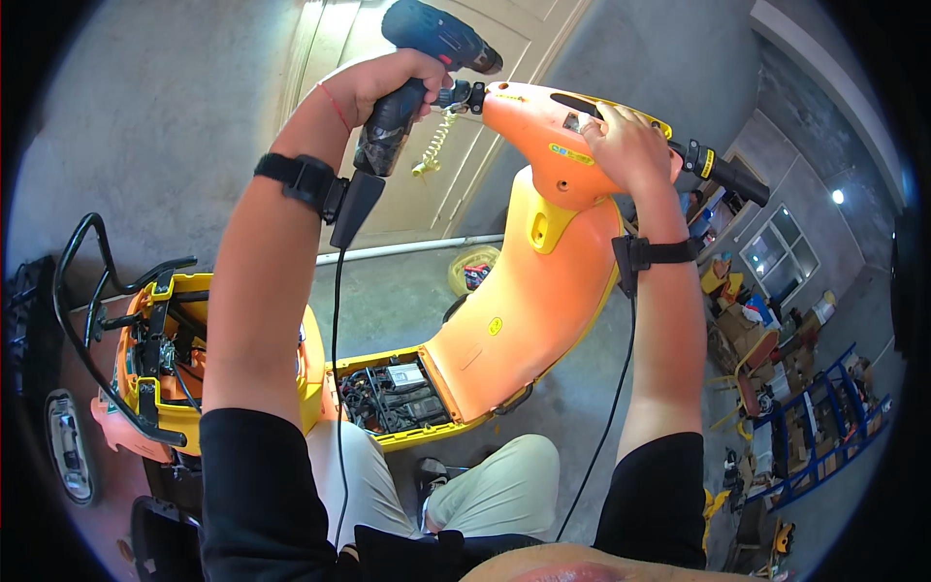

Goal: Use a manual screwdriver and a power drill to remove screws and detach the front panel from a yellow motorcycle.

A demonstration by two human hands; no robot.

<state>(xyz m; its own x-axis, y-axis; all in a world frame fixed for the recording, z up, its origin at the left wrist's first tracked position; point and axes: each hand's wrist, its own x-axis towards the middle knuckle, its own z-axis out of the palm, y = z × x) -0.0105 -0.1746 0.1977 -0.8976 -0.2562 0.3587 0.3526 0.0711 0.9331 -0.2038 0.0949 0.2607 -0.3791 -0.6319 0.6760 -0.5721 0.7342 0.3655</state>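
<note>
Two hands work at the head of an orange electric scooter (529, 320) that stands on the concrete floor (601, 407). At the scooter's left handlebar end, the left hand (393, 82) has its fingers closed around the grip of a dark blue cordless drill (417, 78), whose nose points at the orange handlebar cover (543, 136). On top of that cover rests the right hand (626, 145), fingers curled and pressing down on the plastic, just inside the black right handlebar grip (732, 175). Below the cover, the scooter's footboard lies open, showing a battery compartment (393, 393) full of wires. Behind the scooter's seat area sits a black rear rack (82, 291).
</note>
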